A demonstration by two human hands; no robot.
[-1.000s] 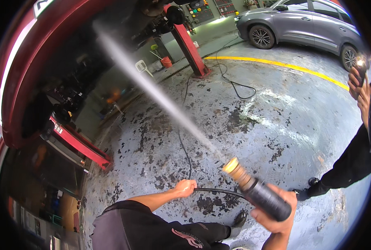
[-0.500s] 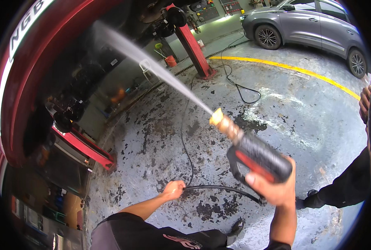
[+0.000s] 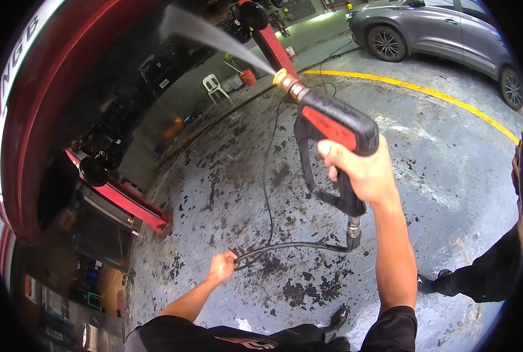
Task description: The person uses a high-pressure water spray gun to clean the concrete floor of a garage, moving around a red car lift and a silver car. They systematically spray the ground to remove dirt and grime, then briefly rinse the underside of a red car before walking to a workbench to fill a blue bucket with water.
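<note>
While wrapped fully shut around the pistol grip and trigger, held the black-and-red pressure-washer gun (image 3: 332,123) up at arm's reach in the right hand (image 3: 364,176). Pinched the black hose (image 3: 296,246) in the left hand (image 3: 221,267), fingers curled closed around it, low and near the body, with a run of slack just above the floor between that hand and the gun's base. Pointed the brass nozzle (image 3: 288,82) up and to the left, and sent a narrow water jet (image 3: 214,38) onto the dark underside of the raised red vehicle (image 3: 21,146).

Stood on a wet, stained concrete floor (image 3: 226,176), with a red lift post (image 3: 273,47) just behind the nozzle, a white plastic chair (image 3: 214,87) and an orange bucket (image 3: 248,76) near the far wall, and a yellow floor line (image 3: 437,94) and a grey car (image 3: 437,35) beyond. Noted 1 other person's dark sleeve (image 3: 496,276) at the right edge, well apart from the jet.

Judged best done with the wrist locked against the recoil, the jet swept slowly across the underside, the hose slack held clear of the feet, and the spray aimed away from that bystander.
</note>
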